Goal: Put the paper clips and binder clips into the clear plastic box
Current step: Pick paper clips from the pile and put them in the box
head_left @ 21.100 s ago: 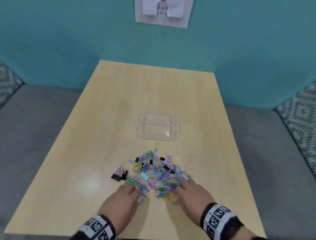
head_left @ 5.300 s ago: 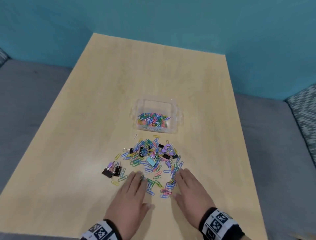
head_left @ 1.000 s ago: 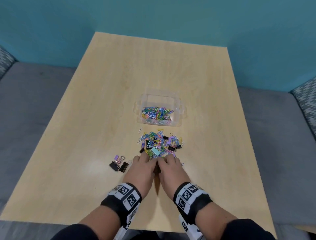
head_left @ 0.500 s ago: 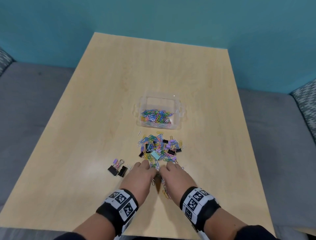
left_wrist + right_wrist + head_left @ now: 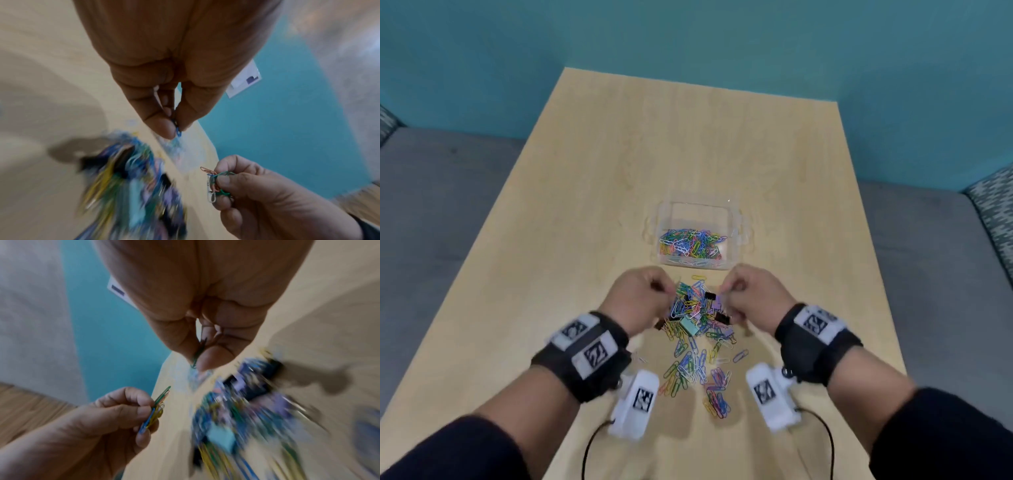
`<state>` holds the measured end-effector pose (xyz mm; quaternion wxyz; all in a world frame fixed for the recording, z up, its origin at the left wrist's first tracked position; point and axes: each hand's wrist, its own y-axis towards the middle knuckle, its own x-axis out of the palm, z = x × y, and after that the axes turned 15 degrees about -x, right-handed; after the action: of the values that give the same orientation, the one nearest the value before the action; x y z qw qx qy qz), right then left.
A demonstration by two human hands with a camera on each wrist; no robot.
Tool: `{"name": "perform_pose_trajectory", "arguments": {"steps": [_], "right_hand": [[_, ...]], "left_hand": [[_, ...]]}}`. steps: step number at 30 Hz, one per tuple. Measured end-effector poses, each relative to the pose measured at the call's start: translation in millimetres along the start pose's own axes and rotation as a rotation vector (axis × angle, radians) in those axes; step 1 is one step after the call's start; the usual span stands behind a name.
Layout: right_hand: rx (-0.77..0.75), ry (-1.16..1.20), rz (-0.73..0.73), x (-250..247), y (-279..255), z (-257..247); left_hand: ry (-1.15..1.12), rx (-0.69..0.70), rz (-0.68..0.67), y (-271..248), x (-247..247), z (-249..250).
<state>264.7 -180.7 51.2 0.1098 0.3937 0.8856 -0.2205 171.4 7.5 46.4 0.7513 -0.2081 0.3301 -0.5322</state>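
Where teal wall (image 5: 722, 41) meets: wooden table (image 5: 592, 192).

Even, soft overhead light; head view fairly sharp, mild blur on the wrist bands (image 5: 585, 346). Both wrist views: heavy motion smear on the pile (image 5: 131, 186) below each grip, palms sharp-ish, strong wide-angle bend at edges. Soft shadow on table (image 5: 320, 378) beside the pile.

Your desk (image 5: 619, 178) is pale yellow wood grain; the wall (image 5: 722, 41) behind it is teal. The paper clips (image 5: 697, 334) are mixed — blue, green, yellow, pink, white. Binder clips (image 5: 709, 296) are black, one (image 5: 690, 327) pale teal. Your wrist bands (image 5: 816, 342) are black with black-and-white square markers.
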Motion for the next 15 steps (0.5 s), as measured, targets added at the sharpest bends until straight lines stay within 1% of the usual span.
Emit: {"name": "perform_pose_trajectory", "arguments": {"steps": [2, 4, 6, 8, 9, 10, 11, 13, 15], "right_hand": [[-0.052, -0.007, 0.106, -11, 30, -14], [-0.060, -0.013, 0.187, -15, 54, -25], [-0.045, 0.043, 0.214, -15, 71, -33], [-0.001, 0.121, 0.197, -14, 75, -36], [0.010, 0.121, 0.181, -15, 71, -36], [-0.005, 0.083, 0.168, -16, 64, -32], [-0.042, -0.003, 0.152, -17, 52, -27], [-0.152, -0.268, 0.095, -18, 15, -10], [-0.280, -0.541, -0.027, -9, -32, 13]], "left_hand": [[-0.006, 0.034, 0.071, 23, -5, 24], [-0.042, 0.051, 0.108, 41, -4, 45], [-0.069, 0.061, 0.107, 51, -2, 58], [-0.040, 0.072, 0.121, 56, -1, 60], [-0.001, 0.083, 0.146, 54, -3, 57], [0.064, 0.099, 0.182, 49, -6, 53], [0.146, 0.123, 0.221, 42, -9, 44], [0.286, 0.182, 0.270, 16, -13, 19], [0.357, 0.223, 0.238, -15, -11, -16]]}}
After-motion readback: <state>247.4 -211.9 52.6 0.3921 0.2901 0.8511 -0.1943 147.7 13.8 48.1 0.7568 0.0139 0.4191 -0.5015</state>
